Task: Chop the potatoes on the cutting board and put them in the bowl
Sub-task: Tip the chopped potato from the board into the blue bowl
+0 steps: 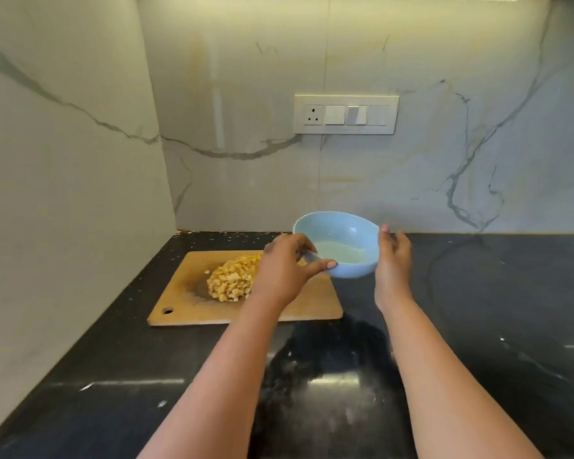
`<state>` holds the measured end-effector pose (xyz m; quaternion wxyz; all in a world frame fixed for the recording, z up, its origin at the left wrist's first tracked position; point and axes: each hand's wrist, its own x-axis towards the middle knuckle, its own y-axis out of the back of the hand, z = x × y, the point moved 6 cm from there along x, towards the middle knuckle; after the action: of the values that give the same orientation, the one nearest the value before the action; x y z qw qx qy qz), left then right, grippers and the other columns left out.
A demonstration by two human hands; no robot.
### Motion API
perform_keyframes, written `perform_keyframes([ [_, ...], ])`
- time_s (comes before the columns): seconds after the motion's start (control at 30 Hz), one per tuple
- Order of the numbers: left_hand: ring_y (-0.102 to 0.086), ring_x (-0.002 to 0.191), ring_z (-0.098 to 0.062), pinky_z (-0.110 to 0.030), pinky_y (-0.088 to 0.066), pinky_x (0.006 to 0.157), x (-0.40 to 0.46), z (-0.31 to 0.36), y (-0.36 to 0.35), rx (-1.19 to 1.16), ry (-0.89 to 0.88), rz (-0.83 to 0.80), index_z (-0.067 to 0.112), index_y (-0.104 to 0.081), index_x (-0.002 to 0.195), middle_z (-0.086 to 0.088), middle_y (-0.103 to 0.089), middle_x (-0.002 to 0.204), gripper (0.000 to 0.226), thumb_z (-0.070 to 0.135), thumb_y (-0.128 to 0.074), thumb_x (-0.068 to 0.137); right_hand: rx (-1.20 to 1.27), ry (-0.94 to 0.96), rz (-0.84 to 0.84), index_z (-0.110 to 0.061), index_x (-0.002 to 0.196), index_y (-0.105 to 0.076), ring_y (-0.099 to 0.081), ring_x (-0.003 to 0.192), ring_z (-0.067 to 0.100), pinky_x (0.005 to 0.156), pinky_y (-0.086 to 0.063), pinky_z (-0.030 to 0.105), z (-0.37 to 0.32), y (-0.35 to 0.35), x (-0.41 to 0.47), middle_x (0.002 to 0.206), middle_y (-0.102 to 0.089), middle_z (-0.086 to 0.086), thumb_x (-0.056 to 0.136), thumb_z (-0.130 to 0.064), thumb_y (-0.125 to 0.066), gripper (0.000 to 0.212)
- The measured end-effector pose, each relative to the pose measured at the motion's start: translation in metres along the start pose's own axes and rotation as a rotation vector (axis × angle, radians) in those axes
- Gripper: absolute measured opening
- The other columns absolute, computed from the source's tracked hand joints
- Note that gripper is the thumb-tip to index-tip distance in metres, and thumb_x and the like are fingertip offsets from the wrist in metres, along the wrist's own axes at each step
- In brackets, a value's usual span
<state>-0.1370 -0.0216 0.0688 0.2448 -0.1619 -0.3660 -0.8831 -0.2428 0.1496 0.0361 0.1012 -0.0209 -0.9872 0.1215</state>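
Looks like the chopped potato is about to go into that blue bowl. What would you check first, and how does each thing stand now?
1. Potatoes chopped: ok, a pile of diced potato lies on the cutting board.
2. Bowl free of potato: ok.
3. Bowl held: ok, left hand grips the near rim; right hand steadies the side.
4. Bowl beside the pile: ok, tilted over the board's right end.
5. Knife location: cannot tell, possibly under the left hand.

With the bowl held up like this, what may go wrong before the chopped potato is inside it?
1. The blue bowl is tilted and held only at its rim by the left hand and right hand; it may slip.
2. The chopped potato pile sits loose on the cutting board; scooping may scatter pieces onto the dark counter.
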Motion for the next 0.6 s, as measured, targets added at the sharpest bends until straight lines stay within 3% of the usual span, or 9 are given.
perform_keyframes([
  [0.07,-0.065,0.095,-0.012,-0.033,-0.057,0.084,-0.043,-0.014,0.043,-0.076,0.069,-0.033,0.019,-0.067,0.093,0.003,-0.068,0.101,0.036,0.043,-0.083,0.071,0.114,-0.125,-0.166,-0.011,0.114,-0.06,-0.064,0.088,0.018,0.074,-0.046,0.033,0.004,-0.016,-0.027,0.095,-0.067,0.001,0.098,-0.05,-0.047,0.044],
  [0.13,-0.066,0.093,-0.008,-0.024,-0.055,0.081,-0.083,-0.032,0.077,-0.154,0.159,-0.075,0.021,-0.068,0.092,0.007,-0.068,0.1,0.031,0.037,-0.084,0.071,0.016,-0.19,-0.305,-0.017,0.098,-0.066,-0.065,0.09,0.022,0.074,-0.046,0.034,0.012,-0.032,-0.066,0.096,-0.069,0.004,0.096,-0.049,-0.051,0.035],
  [0.2,-0.067,0.09,-0.005,-0.017,-0.052,0.08,-0.115,-0.048,0.1,-0.223,0.196,-0.109,0.022,-0.069,0.095,0.009,-0.069,0.099,0.033,0.033,-0.086,0.069,-0.117,-0.172,-0.34,-0.019,0.106,-0.067,-0.063,0.104,0.023,0.082,-0.047,0.036,0.022,-0.04,-0.101,0.111,-0.068,0.003,0.092,-0.054,-0.054,0.039],
  [0.27,-0.068,0.101,-0.007,-0.021,-0.053,0.091,-0.138,-0.06,0.119,-0.323,0.215,-0.14,0.024,-0.065,0.115,0.006,-0.07,0.113,0.055,0.029,-0.087,0.065,-0.168,-0.141,-0.322,-0.021,0.125,-0.061,-0.056,0.118,0.021,0.093,-0.046,0.038,0.021,-0.044,-0.135,0.129,-0.06,0.0,0.091,-0.056,-0.055,0.05],
  [0.37,-0.063,0.117,-0.014,-0.035,-0.049,0.103,-0.161,-0.078,0.127,-0.444,0.285,-0.225,0.025,-0.034,0.148,0.0,-0.064,0.131,0.104,0.024,-0.09,0.06,-0.327,-0.094,-0.286,-0.019,0.144,-0.044,-0.044,0.131,0.022,0.099,-0.039,0.035,0.024,-0.042,-0.169,0.146,-0.044,-0.001,0.096,-0.047,-0.053,0.057],
  [0.43,-0.059,0.123,-0.016,-0.045,-0.043,0.108,-0.17,-0.085,0.127,-0.451,0.329,-0.33,0.027,-0.014,0.156,-0.003,-0.059,0.138,0.128,0.029,-0.094,0.056,-0.41,-0.103,-0.307,-0.016,0.145,-0.041,-0.043,0.131,0.024,0.097,-0.039,0.035,0.032,-0.04,-0.178,0.146,-0.042,0.001,0.097,-0.046,-0.051,0.058],
  [0.5,-0.047,0.135,-0.016,-0.047,-0.035,0.115,-0.175,-0.088,0.13,-0.395,0.349,-0.413,0.034,-0.008,0.156,0.003,-0.046,0.149,0.131,0.047,-0.092,0.057,-0.414,-0.125,-0.335,-0.016,0.141,-0.046,-0.047,0.127,0.023,0.101,-0.041,0.04,0.032,-0.038,-0.174,0.146,-0.046,0.002,0.095,-0.05,-0.052,0.058],
  [0.6,-0.026,0.145,-0.018,-0.043,-0.026,0.116,-0.157,-0.092,0.157,-0.368,0.424,-0.196,0.038,-0.013,0.154,0.002,-0.027,0.158,0.114,0.072,-0.074,0.064,-0.37,-0.125,-0.275,-0.016,0.145,-0.039,-0.039,0.136,0.024,0.107,-0.032,0.041,0.006,-0.039,-0.144,0.152,-0.038,0.001,0.097,-0.049,-0.049,0.06],
])
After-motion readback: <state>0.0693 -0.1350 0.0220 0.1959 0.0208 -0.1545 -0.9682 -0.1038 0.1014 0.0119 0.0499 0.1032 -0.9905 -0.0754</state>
